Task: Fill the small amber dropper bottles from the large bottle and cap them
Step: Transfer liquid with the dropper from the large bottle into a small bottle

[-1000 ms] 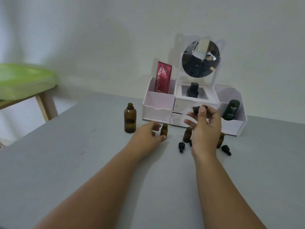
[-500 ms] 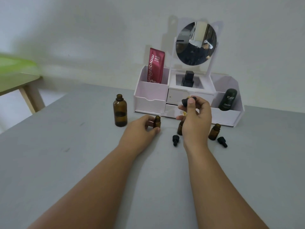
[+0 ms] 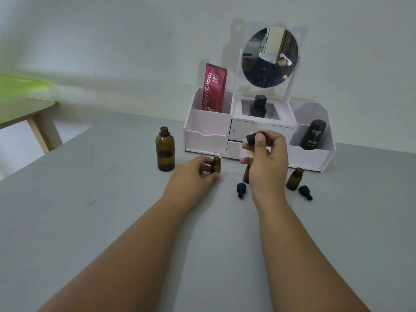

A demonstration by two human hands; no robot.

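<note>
My left hand [image 3: 193,176] holds a small amber bottle [image 3: 215,165] upright on the grey table [image 3: 112,221]. My right hand [image 3: 266,163] pinches a black dropper cap [image 3: 254,137]; its clear glass pipette slants down to the left, tip at that bottle's mouth. The large amber bottle [image 3: 165,149] stands open to the left, partly filled. A second small bottle [image 3: 247,174] is half hidden behind my right hand. A third small open bottle [image 3: 294,178] stands to the right. Two loose black dropper caps [image 3: 241,189] [image 3: 305,192] lie on the table.
A white organiser [image 3: 207,131] with a round mirror [image 3: 269,57] stands at the back, holding a red tube [image 3: 213,87], a black bottle [image 3: 258,106] and a dark green bottle [image 3: 313,135]. A green-topped wooden table [image 3: 22,97] is at the far left.
My right hand has carried the dropper cap left and tilted it until its pipette tip reached the mouth of the small bottle that my left hand holds. The view has shifted slightly.
</note>
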